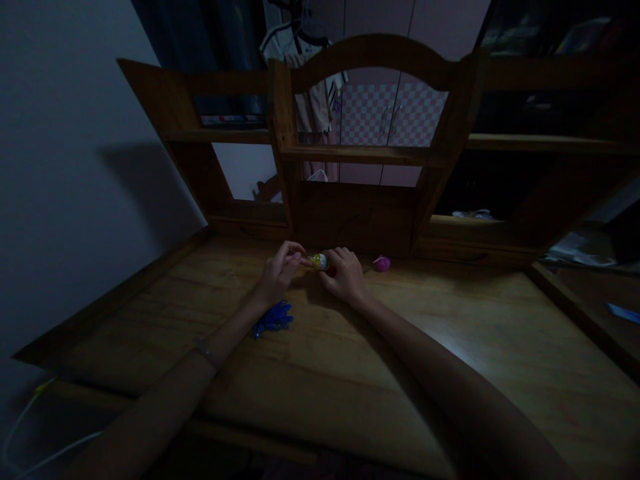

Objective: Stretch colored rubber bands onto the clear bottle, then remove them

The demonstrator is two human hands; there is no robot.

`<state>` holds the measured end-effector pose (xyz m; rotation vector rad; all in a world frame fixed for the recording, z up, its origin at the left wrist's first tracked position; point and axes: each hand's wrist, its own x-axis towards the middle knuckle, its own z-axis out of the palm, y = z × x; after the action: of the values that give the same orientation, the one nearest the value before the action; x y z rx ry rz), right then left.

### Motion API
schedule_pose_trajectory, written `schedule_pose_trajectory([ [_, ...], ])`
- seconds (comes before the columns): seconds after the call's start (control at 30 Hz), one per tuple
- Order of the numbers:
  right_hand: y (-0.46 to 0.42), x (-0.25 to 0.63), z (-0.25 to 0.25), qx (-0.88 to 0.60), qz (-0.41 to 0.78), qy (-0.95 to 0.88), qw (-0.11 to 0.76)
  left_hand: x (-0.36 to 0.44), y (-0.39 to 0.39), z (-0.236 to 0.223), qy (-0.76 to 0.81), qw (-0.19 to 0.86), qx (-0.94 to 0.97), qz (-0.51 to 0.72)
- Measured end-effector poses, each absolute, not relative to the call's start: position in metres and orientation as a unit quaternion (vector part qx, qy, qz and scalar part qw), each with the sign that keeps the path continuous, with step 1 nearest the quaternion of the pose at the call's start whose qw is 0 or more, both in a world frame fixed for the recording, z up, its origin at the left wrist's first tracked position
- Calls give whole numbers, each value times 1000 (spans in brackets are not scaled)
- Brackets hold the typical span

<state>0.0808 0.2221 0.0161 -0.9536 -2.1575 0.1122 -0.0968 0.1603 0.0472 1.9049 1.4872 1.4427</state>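
Note:
Between my hands, just above the table, is a small shiny yellow and white thing (pixel 319 261); it is too small and dark to name its kind. My right hand (pixel 345 275) curls around its right end with fingers bent. At its left end, my left hand (pixel 280 270) has its thumb and fingers pinched together. Below my left wrist lies a loose heap of thin blue pieces (pixel 273 318). To the right of my right hand sits a round purple thing (pixel 382 264) with what looks like a thin stick pointing left.
The wooden table (pixel 320 373) runs back to a wooden shelf unit (pixel 356 213) with open compartments. A white wall (pixel 65 167) stands at the left. White cable (pixel 65 448) hangs by the near left edge. Past the right edge lies a blue flat item (pixel 624 312).

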Motion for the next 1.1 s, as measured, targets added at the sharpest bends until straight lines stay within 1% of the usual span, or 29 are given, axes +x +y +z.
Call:
schedule_pose_trajectory([
  [0.27, 221, 81, 17, -369, 42, -849, 375, -96, 161, 47, 511, 191, 680, 490],
  [0.67, 221, 81, 18, -369, 45, -850, 374, -97, 157, 50, 521, 101, 638, 557],
  [0.97, 221, 82, 18, -370, 41, -850, 372, -94, 152, 53, 548, 87, 626, 548],
  [1.1, 222, 82, 17, -368, 40, -849, 377, -93, 150, 54, 536, 81, 611, 577],
])
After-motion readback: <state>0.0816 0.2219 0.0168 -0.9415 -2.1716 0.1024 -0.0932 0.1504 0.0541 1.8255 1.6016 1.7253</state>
